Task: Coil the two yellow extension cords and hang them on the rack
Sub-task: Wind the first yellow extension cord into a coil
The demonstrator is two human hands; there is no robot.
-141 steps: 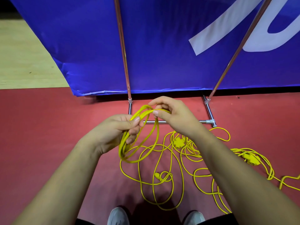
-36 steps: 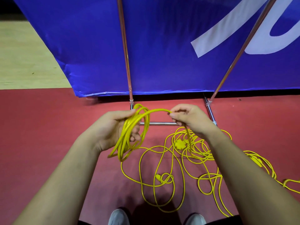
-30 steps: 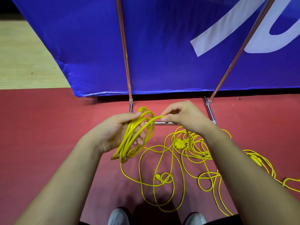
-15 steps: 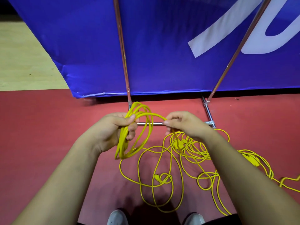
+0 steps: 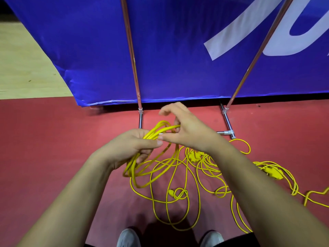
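Head view: both forearms reach up from the bottom edge to mid-frame. The left hand [image 5: 131,148] is clenched round a coil of yellow cord [image 5: 156,131], thumb across the top. The right hand [image 5: 188,131], set apart half a second ago, has closed in until the thumbs touch; its lower fingers curl on a strand, index lifted. Loose loops [image 5: 170,192] lie on the red floor [image 5: 53,157] below the grip.
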